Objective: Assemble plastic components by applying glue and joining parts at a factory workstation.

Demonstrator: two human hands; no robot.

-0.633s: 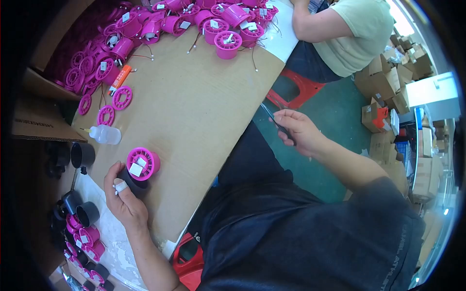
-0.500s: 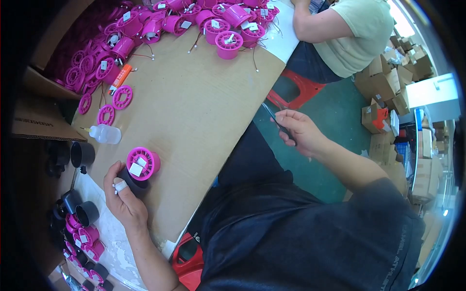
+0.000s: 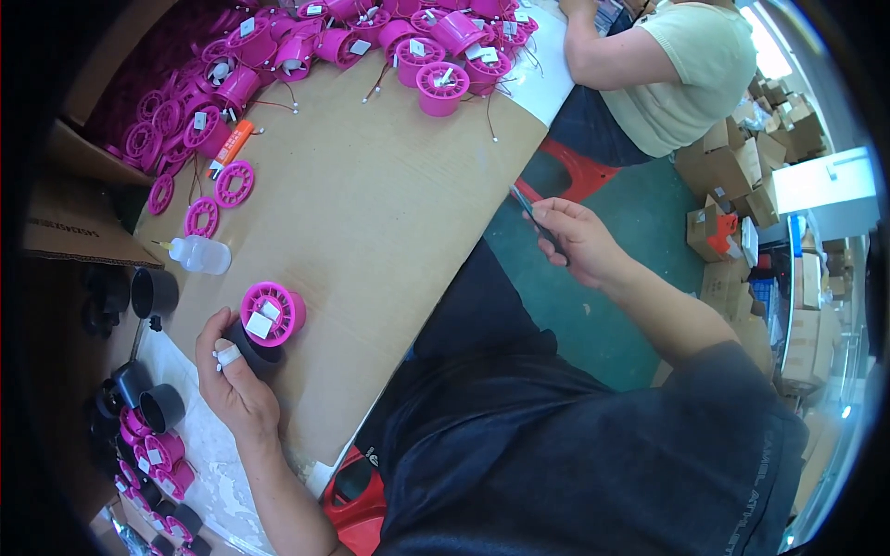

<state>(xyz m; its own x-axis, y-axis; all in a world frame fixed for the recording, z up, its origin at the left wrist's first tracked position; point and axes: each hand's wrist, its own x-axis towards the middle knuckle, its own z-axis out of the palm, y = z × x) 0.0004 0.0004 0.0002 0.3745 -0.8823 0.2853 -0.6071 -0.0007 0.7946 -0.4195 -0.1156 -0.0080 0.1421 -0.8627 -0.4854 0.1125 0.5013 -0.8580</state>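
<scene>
My left hand (image 3: 236, 385) is curled round a black cup-shaped housing (image 3: 252, 350) at the lower left of the cardboard-covered table. A pink slotted round piece (image 3: 281, 310) with white tabs on its face sits against the housing's top. Something small and white (image 3: 227, 356) is on my left thumb. My right hand (image 3: 579, 243) is off the table's right edge, its fingers closed on slim dark tweezers (image 3: 545, 232), whose tip points up and left toward the edge. The tweezers touch nothing else.
Pink spools (image 3: 440, 88) with thin wires are heaped along the far side. Pink rings (image 3: 202, 218), an orange tool (image 3: 232, 148) and a clear needle bottle (image 3: 199, 255) lie at the left. Black cups (image 3: 156, 293) stand beyond the left edge. A co-worker (image 3: 649, 74) sits far right.
My right hand has shifted slightly, and the tweezers' tip has moved a little up and right. My left hand and the pink piece have stayed nearly still.
</scene>
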